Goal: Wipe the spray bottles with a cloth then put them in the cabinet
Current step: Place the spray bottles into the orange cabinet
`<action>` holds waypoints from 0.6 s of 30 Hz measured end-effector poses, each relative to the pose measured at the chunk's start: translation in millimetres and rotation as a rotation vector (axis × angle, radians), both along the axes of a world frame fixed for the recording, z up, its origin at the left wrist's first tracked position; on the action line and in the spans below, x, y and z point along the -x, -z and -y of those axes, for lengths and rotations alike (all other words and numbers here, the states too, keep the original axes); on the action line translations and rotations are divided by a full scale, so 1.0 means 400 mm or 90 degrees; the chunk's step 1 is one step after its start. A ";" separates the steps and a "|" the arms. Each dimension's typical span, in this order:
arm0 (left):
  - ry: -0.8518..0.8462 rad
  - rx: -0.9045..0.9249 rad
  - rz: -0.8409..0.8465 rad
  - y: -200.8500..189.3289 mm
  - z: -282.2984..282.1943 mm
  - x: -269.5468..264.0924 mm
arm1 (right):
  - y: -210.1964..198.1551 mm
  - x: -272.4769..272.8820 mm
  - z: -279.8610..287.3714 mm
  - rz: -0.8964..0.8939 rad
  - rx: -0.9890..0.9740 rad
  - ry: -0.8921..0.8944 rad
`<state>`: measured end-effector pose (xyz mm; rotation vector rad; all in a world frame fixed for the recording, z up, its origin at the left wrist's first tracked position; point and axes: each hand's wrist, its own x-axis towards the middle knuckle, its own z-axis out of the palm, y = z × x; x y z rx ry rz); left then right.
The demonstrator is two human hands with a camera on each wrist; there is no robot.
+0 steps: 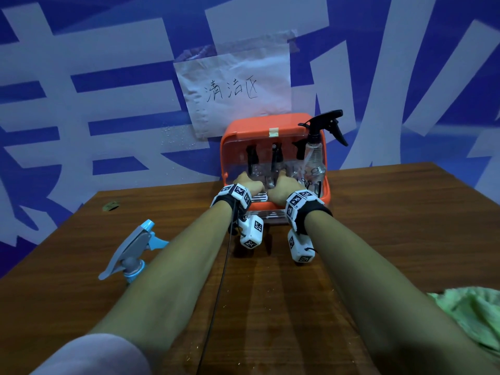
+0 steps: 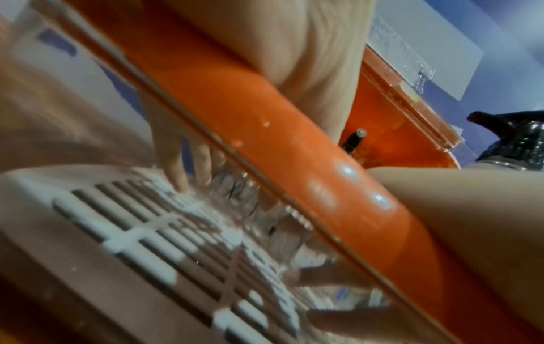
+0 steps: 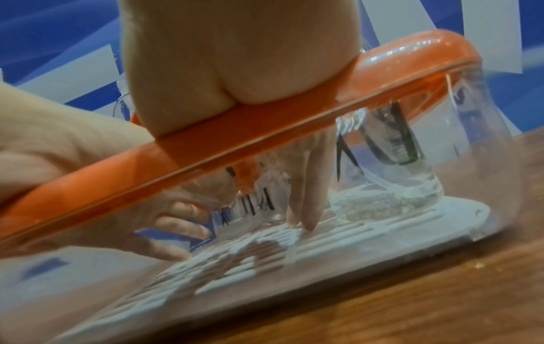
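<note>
Nearest, a crumpled green cloth [image 1: 470,312] is lying at the right edge of the brown wooden table [image 1: 392,226]. On the left, a spray bottle with a grey-and-light-blue trigger head [image 1: 132,250] is standing apart from the cabinet, partly hidden by the left forearm. Farther in, both hands are reaching into the open front of the small orange plastic cabinet with a clear lid [image 1: 273,125]. The left hand [image 1: 250,185] and the right hand [image 1: 281,186] are both sitting over the orange front rim, fingers extending down inside toward the white slatted floor [image 3: 368,230]; each grip is relaxed, clasping nothing. Clear spray bottles with black trigger heads [image 1: 276,161] are standing inside, just behind the fingertips. One taller clear bottle with a black trigger [image 1: 315,155] is standing at the cabinet's right side. Behind, a taped paper note [image 1: 235,85] is hanging on the blue wall.
</note>
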<state>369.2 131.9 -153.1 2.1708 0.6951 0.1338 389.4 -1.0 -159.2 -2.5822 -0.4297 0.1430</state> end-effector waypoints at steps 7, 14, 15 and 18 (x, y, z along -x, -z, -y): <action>0.050 -0.032 -0.009 -0.032 0.024 0.035 | -0.001 0.005 0.000 -0.015 -0.015 0.014; 0.056 -0.044 -0.035 0.000 0.006 -0.005 | 0.006 -0.002 -0.002 -0.010 -0.023 0.025; 0.043 -0.036 -0.031 -0.001 0.006 -0.004 | 0.007 -0.003 -0.002 -0.008 -0.028 0.026; -0.007 -0.034 -0.035 -0.025 0.017 0.026 | 0.005 0.004 0.001 0.012 -0.038 0.037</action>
